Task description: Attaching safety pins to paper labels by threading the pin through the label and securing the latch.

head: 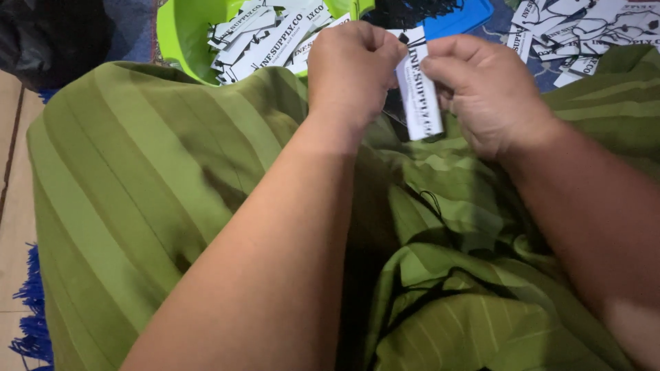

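Left hand (350, 69) is curled up tight, fingertips pinching the top left edge of a white paper tag (419, 96) with black printing on it, and you can see the forearm running down toward the bottom of the shot. Going from the left side: there's a strip of pale floor (10, 206) with some blue fringe (31, 316) poking out at the bottom corner, then a big spread of green striped fabric (137, 192) that covers pretty much the whole lap area and bunches into folds lower down in the middle. Up top behind the fabric sits a lime green plastic tub (179, 34) stuffed with more of the same white tags (265, 38). The tag being held hangs upright between both hands, just above the fabric, with something dark right behind it that I honestly can't make out. A thin black string (433, 200) lies on the folds just under it. Right hand (485, 93) is closed on the tag's right edge, thumb and fingers clamped on it. Behind the hands there's a blue flat thing (457, 17) with dark strings on it, and way over on the top right a loose pile of tags (584, 31) is scattered around.
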